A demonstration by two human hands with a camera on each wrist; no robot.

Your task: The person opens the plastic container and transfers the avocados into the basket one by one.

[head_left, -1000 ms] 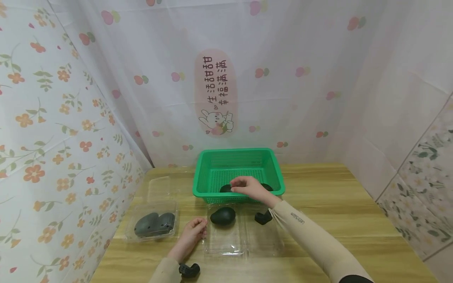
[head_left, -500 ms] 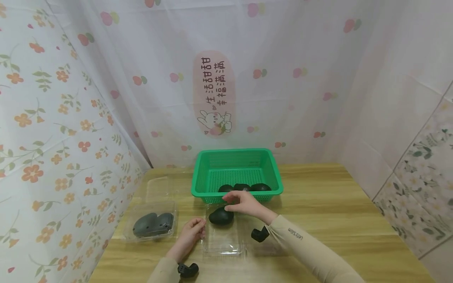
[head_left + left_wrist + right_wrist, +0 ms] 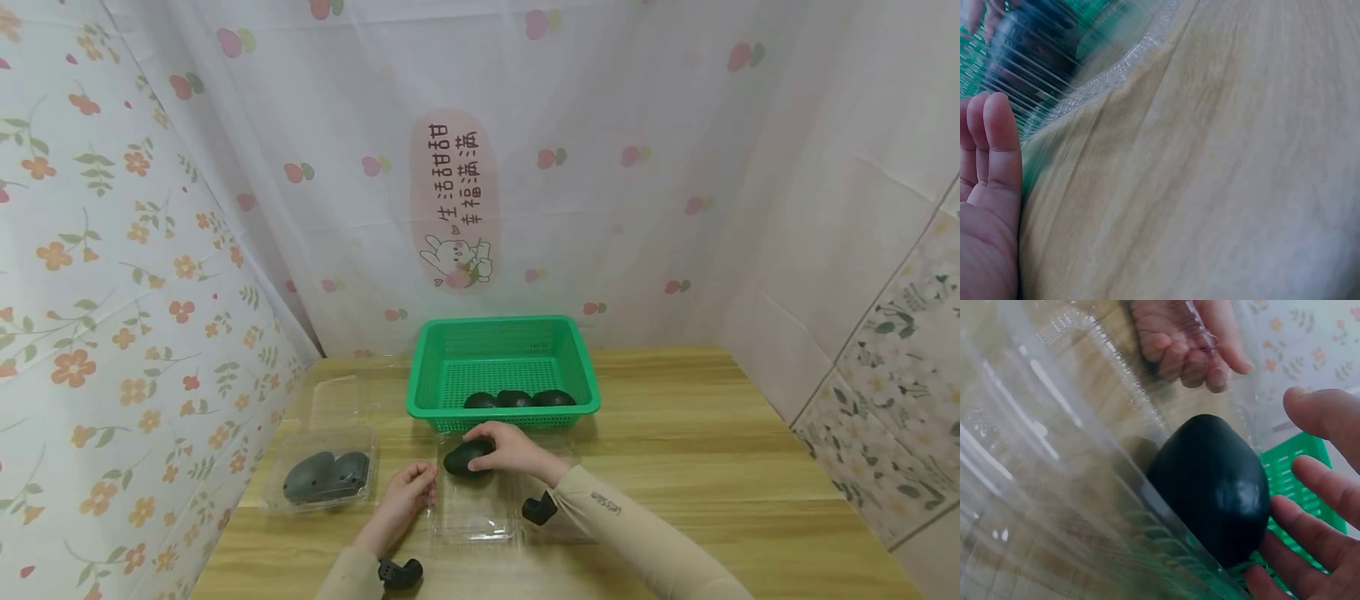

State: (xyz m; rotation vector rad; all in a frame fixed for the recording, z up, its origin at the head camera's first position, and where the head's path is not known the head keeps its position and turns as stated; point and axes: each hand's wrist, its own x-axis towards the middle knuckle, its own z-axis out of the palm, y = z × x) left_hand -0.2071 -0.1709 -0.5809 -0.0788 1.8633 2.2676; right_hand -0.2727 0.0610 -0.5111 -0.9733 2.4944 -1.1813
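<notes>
A dark green avocado (image 3: 457, 460) lies at the far end of a clear plastic clamshell box (image 3: 474, 532), which has its lid spread out to the right. Over the avocado's right end is my right hand (image 3: 513, 452). The right wrist view shows that hand's fingers (image 3: 1307, 525) spread along the avocado's side, and the thumb (image 3: 1310, 409) standing apart from it. My left hand (image 3: 405, 496) rests at the box's left edge. In the left wrist view its fingers (image 3: 1002, 128) are fairly straight, against the box's side.
Behind the box stands a green basket (image 3: 504, 322), with several dark avocados (image 3: 553, 398) along its near side. At left, another clear clamshell box (image 3: 273, 500) holds two avocados (image 3: 309, 477). Printed curtains (image 3: 600, 208) close off the wooden table (image 3: 675, 433).
My right hand has come back from the basket, toward me and slightly left, down to the avocado in the box. The third avocado in the basket is uncovered. The left hand stays put.
</notes>
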